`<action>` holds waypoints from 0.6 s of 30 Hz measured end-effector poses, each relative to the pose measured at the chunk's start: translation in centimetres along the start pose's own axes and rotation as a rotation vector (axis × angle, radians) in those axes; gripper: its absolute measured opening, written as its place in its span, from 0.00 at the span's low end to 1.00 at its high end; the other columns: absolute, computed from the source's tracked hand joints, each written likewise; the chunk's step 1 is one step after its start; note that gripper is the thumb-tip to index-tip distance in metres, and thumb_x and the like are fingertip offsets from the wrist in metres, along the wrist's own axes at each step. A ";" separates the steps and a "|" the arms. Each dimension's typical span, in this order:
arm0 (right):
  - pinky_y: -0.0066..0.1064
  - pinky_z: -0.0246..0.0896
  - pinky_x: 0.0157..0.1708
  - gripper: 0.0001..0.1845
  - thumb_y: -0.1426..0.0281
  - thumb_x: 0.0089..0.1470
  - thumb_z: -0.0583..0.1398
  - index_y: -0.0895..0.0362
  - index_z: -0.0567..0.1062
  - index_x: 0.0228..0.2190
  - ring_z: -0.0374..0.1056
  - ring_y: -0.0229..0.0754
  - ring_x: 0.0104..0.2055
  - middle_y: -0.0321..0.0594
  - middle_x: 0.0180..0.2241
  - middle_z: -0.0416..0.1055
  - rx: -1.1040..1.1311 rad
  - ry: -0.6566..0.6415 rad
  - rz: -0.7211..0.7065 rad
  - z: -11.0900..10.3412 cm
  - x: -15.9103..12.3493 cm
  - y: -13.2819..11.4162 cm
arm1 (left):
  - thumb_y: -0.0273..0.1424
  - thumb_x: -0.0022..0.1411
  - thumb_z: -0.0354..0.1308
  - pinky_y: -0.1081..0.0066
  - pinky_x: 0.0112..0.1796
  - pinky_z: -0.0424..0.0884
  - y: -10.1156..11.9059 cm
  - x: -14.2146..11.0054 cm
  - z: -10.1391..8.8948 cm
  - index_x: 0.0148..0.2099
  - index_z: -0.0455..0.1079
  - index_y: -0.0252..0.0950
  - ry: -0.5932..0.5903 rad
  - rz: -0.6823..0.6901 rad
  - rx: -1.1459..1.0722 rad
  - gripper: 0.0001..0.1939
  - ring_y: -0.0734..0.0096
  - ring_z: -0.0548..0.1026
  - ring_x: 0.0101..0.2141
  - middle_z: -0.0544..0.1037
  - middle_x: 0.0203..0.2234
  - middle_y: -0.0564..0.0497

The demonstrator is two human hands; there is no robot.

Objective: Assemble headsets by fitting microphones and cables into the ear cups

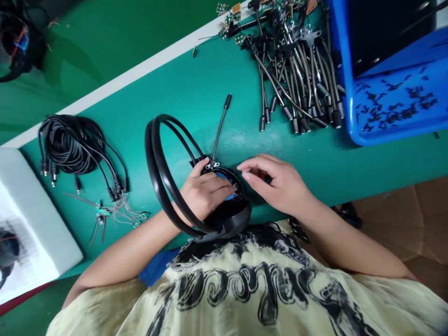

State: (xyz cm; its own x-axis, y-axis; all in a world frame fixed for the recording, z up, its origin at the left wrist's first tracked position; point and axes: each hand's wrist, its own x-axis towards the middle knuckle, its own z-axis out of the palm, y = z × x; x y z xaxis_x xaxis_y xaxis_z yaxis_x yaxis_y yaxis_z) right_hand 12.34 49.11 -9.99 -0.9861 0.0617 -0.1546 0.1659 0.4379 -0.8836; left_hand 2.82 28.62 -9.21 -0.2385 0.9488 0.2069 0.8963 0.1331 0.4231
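Observation:
My left hand [206,193] reaches through the double black headband of a headset [157,177]. Its fingers press on the opened ear cup [240,186], where a blue round part shows partly beneath them. A boom microphone [219,128] with a metal bracket sits at the cup's far edge and points away from me. Just right of the cup is my right hand [276,182], apart from it, thumb and forefinger tips drawn close together. Whatever they may pinch is too small to make out. The other ear cup [234,221] rests against my shirt.
Several boom microphones [294,79] lie heaped at the back right, beside a blue tray [353,126] of small black parts. Coiled black cables [75,144] with thin wires and small boards [103,212] lie left. A white foam block [45,233] stands at the left edge.

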 end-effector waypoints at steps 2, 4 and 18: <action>0.25 0.59 0.29 0.09 0.67 0.59 0.57 0.53 0.75 0.41 0.64 0.33 0.29 0.37 0.34 0.70 -0.002 -0.001 0.000 0.0 0.0 0.0 | 0.27 0.65 0.56 0.56 0.63 0.51 0.0 0.0 0.1 0.45 0.71 0.41 0.022 0.006 0.015 0.07 0.76 0.76 0.35 0.81 0.37 0.58; 0.25 0.59 0.29 0.09 0.67 0.60 0.57 0.53 0.75 0.41 0.64 0.33 0.29 0.37 0.34 0.70 -0.002 0.003 -0.007 0.0 0.0 0.0 | 0.27 0.65 0.57 0.56 0.63 0.51 0.0 0.0 0.1 0.45 0.71 0.41 0.031 0.004 0.041 0.07 0.75 0.76 0.37 0.81 0.37 0.58; 0.26 0.60 0.30 0.08 0.69 0.60 0.57 0.53 0.74 0.40 0.64 0.32 0.29 0.36 0.35 0.71 -0.006 0.002 -0.058 0.3 0.0 0.0 | 0.28 0.63 0.59 0.56 0.64 0.49 0.1 0.0 -0.1 0.44 0.72 0.44 0.033 -0.042 0.070 0.08 0.74 0.75 0.39 0.80 0.36 0.61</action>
State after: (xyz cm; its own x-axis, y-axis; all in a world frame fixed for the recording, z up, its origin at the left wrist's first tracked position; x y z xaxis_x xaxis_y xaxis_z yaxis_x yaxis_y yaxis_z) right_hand 12.31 48.88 -10.13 -0.9940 0.0375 -0.1024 0.1083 0.4462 -0.8884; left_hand 2.89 28.65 -9.07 -0.2872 0.9324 0.2196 0.9090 0.1930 0.3693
